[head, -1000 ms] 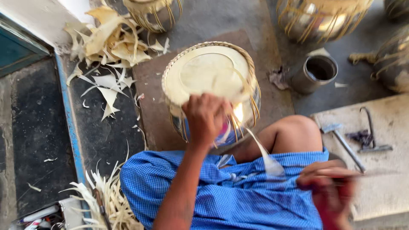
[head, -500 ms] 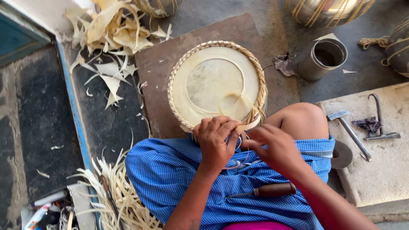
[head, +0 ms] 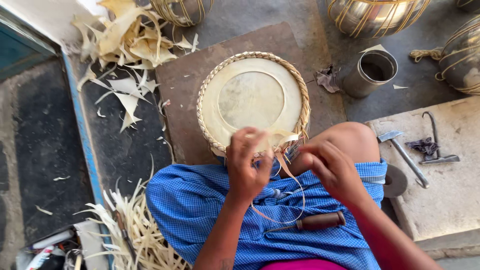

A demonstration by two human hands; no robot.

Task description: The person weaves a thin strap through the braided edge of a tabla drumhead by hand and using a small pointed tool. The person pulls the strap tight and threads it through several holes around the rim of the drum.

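Observation:
A round drum (head: 252,100) with a pale skin head and a braided rim stands between my knees on a brown mat (head: 200,80). My left hand (head: 247,162) rests on the near rim and pinches a thin pale hide strip (head: 285,145). The strip loops down over my blue checked cloth (head: 210,210). My right hand (head: 332,167) is just right of the rim, fingers curled by the strip's other end. A wooden-handled tool (head: 320,220) lies on my lap.
Pale hide scraps (head: 127,40) lie at the upper left, thin strips (head: 132,230) at the lower left. A metal cup (head: 371,73) stands right of the drum. A stone slab (head: 440,185) holds a small hammer (head: 402,152) and hooks. Metal drum shells (head: 372,15) stand behind.
My right hand came off the lap and went up to the drum rim, beside the left hand. The strip now loops across my lap. The camera view has shifted closer.

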